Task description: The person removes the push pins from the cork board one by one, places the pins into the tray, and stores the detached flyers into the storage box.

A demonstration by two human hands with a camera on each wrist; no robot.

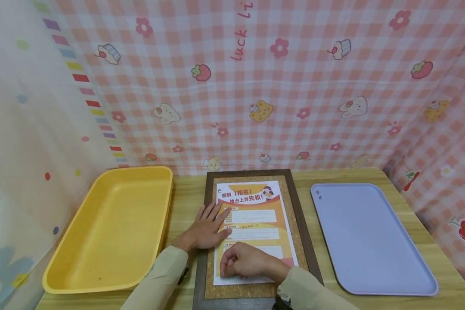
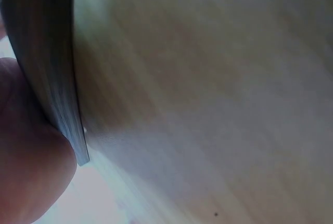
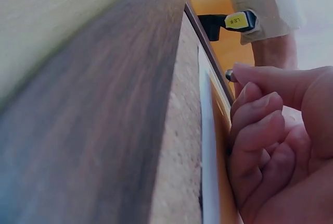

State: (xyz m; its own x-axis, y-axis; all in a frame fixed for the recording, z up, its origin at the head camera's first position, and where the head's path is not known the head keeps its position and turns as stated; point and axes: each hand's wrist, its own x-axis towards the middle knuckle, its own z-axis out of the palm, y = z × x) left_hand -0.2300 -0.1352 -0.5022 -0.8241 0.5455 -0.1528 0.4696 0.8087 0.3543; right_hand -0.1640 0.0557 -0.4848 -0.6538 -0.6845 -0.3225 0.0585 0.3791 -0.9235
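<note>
A printed poster [image 1: 252, 215] in orange and white lies on a cork board [image 1: 224, 291] with a dark wooden frame [image 1: 308, 241]. A small round silver thumbtack [image 1: 219, 190] sits at the poster's upper left corner. My left hand [image 1: 206, 228] rests with spread fingers on the poster's left side. Near the lower left corner, my right hand [image 1: 248, 261] pinches another silver thumbtack [image 3: 229, 75] between thumb and curled fingers, seen in the right wrist view. From the head, that tack is hidden. The left wrist view catches only part of the left hand [image 2: 36, 166] beside the frame.
To the left of the board stands a deep yellow tray [image 1: 112, 232]. A shallow lilac tray [image 1: 372, 237] lies on the right. Both are on a wood-grain table [image 1: 186, 193], with a pink checked cloth [image 1: 232, 90] hanging behind.
</note>
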